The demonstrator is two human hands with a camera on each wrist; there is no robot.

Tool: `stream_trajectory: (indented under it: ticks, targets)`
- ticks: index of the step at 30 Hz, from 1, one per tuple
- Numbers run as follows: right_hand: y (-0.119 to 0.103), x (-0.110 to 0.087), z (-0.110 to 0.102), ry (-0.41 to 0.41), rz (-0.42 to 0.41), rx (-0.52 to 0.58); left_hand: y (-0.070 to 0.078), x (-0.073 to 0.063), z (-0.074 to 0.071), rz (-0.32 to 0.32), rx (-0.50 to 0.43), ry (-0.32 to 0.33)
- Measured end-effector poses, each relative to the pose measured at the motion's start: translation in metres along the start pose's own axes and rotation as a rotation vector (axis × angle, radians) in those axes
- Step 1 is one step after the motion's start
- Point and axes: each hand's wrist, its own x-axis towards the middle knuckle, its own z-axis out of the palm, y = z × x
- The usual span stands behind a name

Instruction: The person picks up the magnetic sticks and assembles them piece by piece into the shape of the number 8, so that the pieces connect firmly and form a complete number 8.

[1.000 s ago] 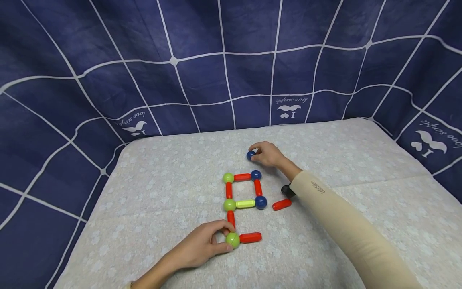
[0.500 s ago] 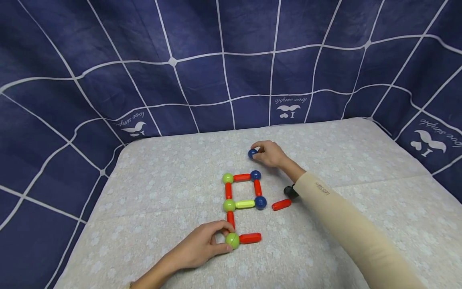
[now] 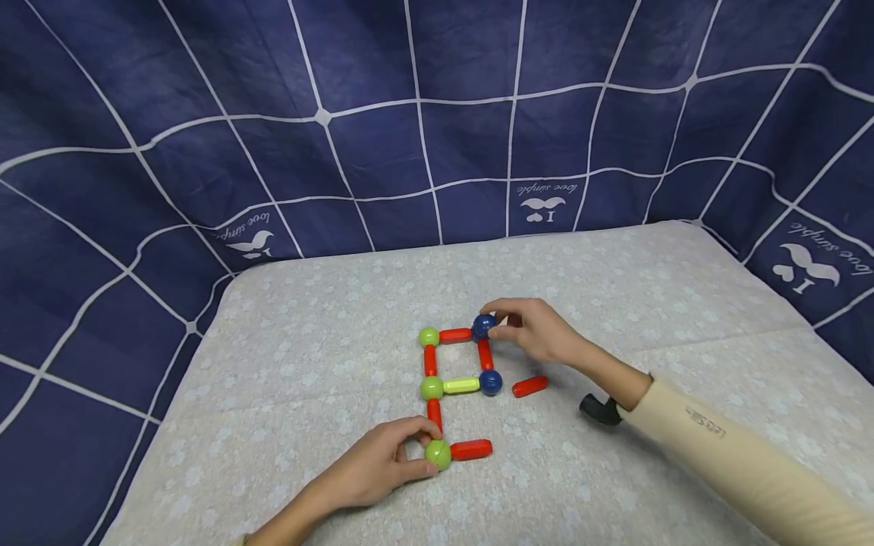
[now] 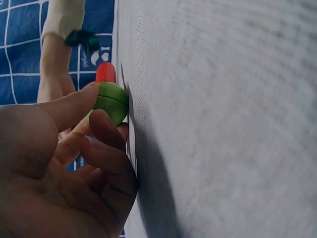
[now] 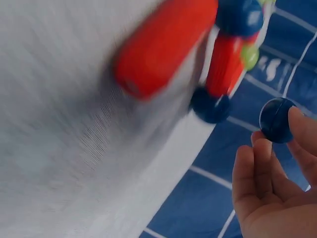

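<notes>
My left hand (image 3: 378, 464) pinches a green ball (image 3: 438, 454) at the near corner of a flat frame of rods and balls. A red rod (image 3: 472, 450) sticks out to the right from that ball; another red rod (image 3: 435, 417) runs away from it to a second green ball (image 3: 432, 388). My right hand (image 3: 536, 327) pinches a loose blue ball (image 5: 276, 120) between thumb and fingers, raised off the table. In the head view it covers most of the frame's far-right blue ball (image 5: 211, 105); the right wrist view shows the two apart.
A yellow-green rod (image 3: 461, 385) joins the second green ball to a blue ball (image 3: 490, 382). One loose red rod (image 3: 529, 387) lies right of the frame on the pale patterned tablecloth (image 3: 307, 341). A dark blue curtain (image 3: 382, 152) hangs behind the table.
My right hand has come nearer and slightly to the right, carrying the blue ball from beyond the frame to over its far-right corner. The left hand stays on the green ball.
</notes>
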Motion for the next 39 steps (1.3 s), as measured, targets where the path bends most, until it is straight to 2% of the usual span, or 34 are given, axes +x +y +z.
stream_trajectory:
  ticks: [8,14,19,26,39]
  targets:
    - [-0.017,-0.056,0.01,-0.108,-0.048,0.057,0.0,0.0,0.0,-0.011,0.004,-0.004]
    - [-0.023,-0.081,0.019,-0.188,-0.052,0.084,0.0,0.0,-0.002,-0.012,0.028,-0.002]
    - [-0.017,-0.089,0.025,-0.241,-0.039,0.105,0.0,0.0,-0.002,0.009,0.026,0.004]
    - [-0.011,-0.093,0.03,-0.318,-0.008,0.135,0.0,0.0,0.0,-0.002,0.001,-0.001]
    - [-0.013,-0.095,0.036,-0.342,-0.009,0.171,0.0,-0.001,0.0,0.009,-0.009,0.006]
